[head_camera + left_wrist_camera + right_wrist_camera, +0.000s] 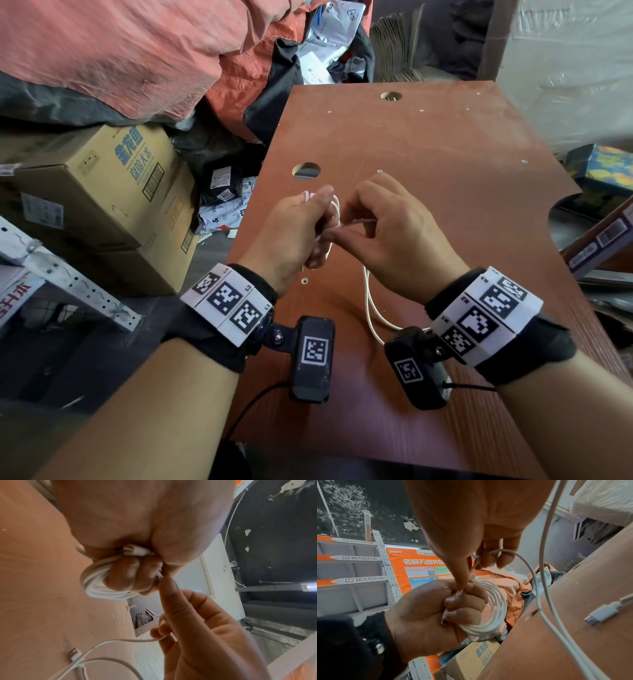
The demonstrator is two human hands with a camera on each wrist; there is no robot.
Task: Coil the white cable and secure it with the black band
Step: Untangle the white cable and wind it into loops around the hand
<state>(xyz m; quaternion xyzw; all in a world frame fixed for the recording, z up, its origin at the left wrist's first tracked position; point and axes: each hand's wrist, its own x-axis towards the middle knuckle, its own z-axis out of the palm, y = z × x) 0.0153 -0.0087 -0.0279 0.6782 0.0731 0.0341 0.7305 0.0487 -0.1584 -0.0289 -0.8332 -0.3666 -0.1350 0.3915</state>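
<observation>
At the centre of the head view, both hands meet above a reddish-brown board (pixel 445 144). The left hand (pixel 291 233) is closed in a fist around a small bundle of loops of the white cable (pixel 494 609); in the right wrist view, at the centre of the frame, its curled fingers (pixel 462 601) wrap several turns of the coil, and one plug end (pixel 444 620) pokes out beside the lower fingers. The right hand (pixel 394 240) sits just to the right of it, fingers bent, with its thumb (pixel 460 577) pressing down against the top of the left fist; its curled fingertips pinch a strand of the cable where it leaves the coil.

From there the loose length arcs away and drops to the board. In the head view it hangs below the hands, between the 2 wrists, and runs under the right wrist camera (pixel 416 366). In the lower left of the left wrist view, the free connector (pixel 74 654) lies flat on the board with slack cable crossing beside it.

The black band cannot be made out in any view.

On the left of the head view stand cardboard boxes (pixel 113 205), with red-orange sacks (pixel 120 51) in the upper left.
</observation>
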